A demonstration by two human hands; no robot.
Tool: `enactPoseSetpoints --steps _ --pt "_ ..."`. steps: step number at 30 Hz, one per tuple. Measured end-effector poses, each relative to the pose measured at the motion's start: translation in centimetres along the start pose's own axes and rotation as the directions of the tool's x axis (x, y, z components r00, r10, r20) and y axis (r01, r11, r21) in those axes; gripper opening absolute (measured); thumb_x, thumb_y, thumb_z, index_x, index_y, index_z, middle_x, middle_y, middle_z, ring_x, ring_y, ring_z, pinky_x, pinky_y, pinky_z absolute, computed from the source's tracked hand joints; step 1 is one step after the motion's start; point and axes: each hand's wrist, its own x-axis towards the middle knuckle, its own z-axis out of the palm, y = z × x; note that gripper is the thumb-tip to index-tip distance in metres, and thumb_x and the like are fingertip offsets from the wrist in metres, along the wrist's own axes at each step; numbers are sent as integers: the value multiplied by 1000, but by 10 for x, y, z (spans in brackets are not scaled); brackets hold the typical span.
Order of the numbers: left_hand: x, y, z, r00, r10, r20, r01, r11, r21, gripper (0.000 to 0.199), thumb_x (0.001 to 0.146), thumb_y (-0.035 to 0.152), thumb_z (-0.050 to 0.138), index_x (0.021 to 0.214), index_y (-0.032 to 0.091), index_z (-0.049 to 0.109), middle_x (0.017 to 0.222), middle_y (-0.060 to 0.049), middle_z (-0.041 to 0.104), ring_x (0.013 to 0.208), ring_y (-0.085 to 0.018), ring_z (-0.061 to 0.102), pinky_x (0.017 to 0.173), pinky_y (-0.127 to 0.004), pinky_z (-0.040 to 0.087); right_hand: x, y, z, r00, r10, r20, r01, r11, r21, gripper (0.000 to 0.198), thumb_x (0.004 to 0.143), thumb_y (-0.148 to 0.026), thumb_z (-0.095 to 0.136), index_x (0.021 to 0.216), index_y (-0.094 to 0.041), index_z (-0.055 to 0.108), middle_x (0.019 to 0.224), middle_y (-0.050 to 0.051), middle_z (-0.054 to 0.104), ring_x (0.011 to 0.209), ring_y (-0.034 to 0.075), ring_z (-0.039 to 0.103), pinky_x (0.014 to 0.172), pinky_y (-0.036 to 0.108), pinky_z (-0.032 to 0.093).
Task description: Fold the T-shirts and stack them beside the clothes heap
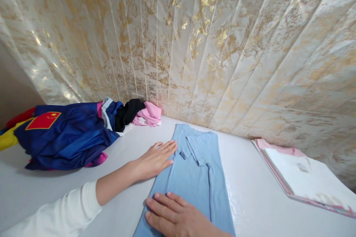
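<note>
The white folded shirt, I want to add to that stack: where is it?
The white folded shirt lies at the right of the head view, by the gold-patterned wall, right of the light blue garment.

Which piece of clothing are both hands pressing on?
The light blue shirt, flat between the left hand and right hand; the other clothes lie untouched.

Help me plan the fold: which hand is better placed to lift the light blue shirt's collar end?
Left. The left hand lies flat by the collar end of the light blue shirt; the right hand presses its near end.
</note>
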Motion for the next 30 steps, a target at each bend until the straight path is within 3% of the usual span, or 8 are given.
enactPoseSetpoints --steps 3,7,13,20,22,25,28,30 --pt "2 -3 4 999 18 -34 -17 1000 8 51 102 38 31 150 22 23 155 -10 25 143 -21 20 112 -39 18 1 -10 4 999 -50 -14 50 999 22 43 102 -34 35 144 -25 34 154 -6 27 143 10 18 118 25 16" --pt "4 -6 8 998 28 -52 -26 999 38 51 102 38 30 150 22 23 155 -10 25 143 -20 21 111 -38 18 3 -13 -17 994 -100 47 91 981 170 43 102 -35 34 144 -27 34 152 -6 32 142 8 17 117 22 16" --pt "2 -3 13 996 5 -84 3 995 98 50 103 37 31 148 18 28 154 -11 28 143 -19 21 111 -37 17 5 -12 -63 985 63 164 -120 923 366 53 100 -40 38 149 -24 27 156 3 21 144 15 14 118 34 15" --pt "3 -2 12 997 -6 -73 12 997 81 50 102 38 30 149 20 26 154 -10 27 143 -19 21 110 -36 17 12 -20 -46 988 -80 131 22 918 397 44 101 -39 36 144 -28 37 151 -2 36 142 10 21 118 29 16" --pt "4 -2 12 998 -15 -66 20 997 75 50 102 38 29 148 20 26 155 -10 27 144 -19 20 110 -37 17 10 -20 -51 988 -56 144 -13 899 438 44 101 -37 35 145 -28 36 152 -2 34 143 11 20 118 29 16" --pt "4 -1 10 996 -16 -83 21 998 56 50 101 34 32 148 18 27 155 -11 26 144 -20 20 110 -39 18 4 -15 -63 976 71 204 -162 865 476 47 101 -36 35 147 -27 32 155 0 27 144 14 18 118 35 15" --pt "-5 7 3 986 0 -165 2 1000 10 49 99 24 33 146 16 28 155 -12 25 143 -21 20 111 -38 20 -1 -10 -66 963 141 229 -236 851 469 48 101 -40 34 147 -26 32 156 1 24 145 16 16 119 39 13" --pt "-19 17 -4 965 -26 -261 9 998 -65 42 97 20 33 139 17 37 151 -11 35 139 -21 28 110 -38 24 -1 -10 -63 964 137 230 -231 860 456 50 100 -42 33 147 -25 33 156 2 24 145 16 17 119 39 12"
